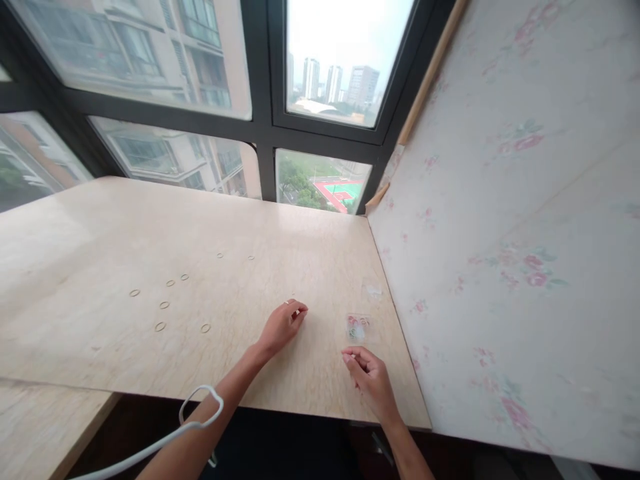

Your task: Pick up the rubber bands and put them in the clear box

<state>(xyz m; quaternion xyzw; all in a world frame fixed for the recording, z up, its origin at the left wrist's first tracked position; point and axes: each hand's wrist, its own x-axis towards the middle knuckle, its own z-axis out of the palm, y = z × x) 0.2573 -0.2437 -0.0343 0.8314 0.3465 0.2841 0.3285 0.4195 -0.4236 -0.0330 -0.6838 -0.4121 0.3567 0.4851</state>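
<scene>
Just beyond the right hand (369, 375) sits a clear box (369, 333); left of the left hand (283, 327), thin rings (165, 308) dot the desk (310, 247)! Both hands curl nearly closed; anything gripped? Can't tell!

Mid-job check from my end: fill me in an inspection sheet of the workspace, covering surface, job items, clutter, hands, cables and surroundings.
Surface: pale wood-grain tabletop, flat, patterned with faint streaks.
Job items: eight thin, dull-coloured rings lie spread over the left part; a clear plastic box with small red and green contents sits on the right.
Clutter: a clear, flat-looking plastic piece beyond the box, near the wall.
Hands: left hand over the middle, fingers curled; right hand just nearer than the box, thumb and forefinger together. Cannot tell whether either holds anything.
Cables: white cord looping across the left forearm.
Surroundings: dark-framed window ahead; white floral-papered wall right.
</scene>
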